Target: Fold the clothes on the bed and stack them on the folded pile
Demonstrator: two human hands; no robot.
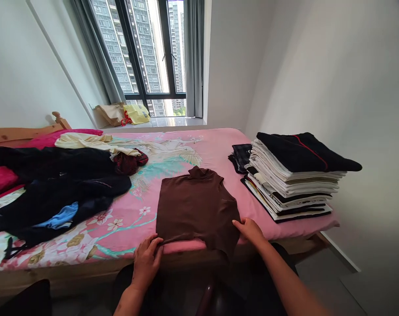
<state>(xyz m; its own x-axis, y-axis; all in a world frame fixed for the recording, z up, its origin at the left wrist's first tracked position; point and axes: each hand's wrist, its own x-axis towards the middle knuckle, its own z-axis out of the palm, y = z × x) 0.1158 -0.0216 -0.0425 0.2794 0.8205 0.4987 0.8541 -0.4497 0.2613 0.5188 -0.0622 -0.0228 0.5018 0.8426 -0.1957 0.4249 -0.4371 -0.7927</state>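
A brown high-necked shirt [193, 206] lies on the bed near its front edge, its collar pointing toward the window. One side looks folded in, and the lower right part hangs over the bed's edge. My left hand [147, 256] pinches the shirt's lower left corner between thumb and fingers. At the right side, my right hand [249, 230] grips the cloth with the thumb on top; the fingertips beneath are hidden.
Right of the shirt stands a tall stack of folded clothes [293, 184], with a dark folded pile [241, 156] beside it. Loose black clothes [64, 188] heap on the left of the pink flowered bedsheet [215, 142]. Bags [137, 113] rest on the windowsill.
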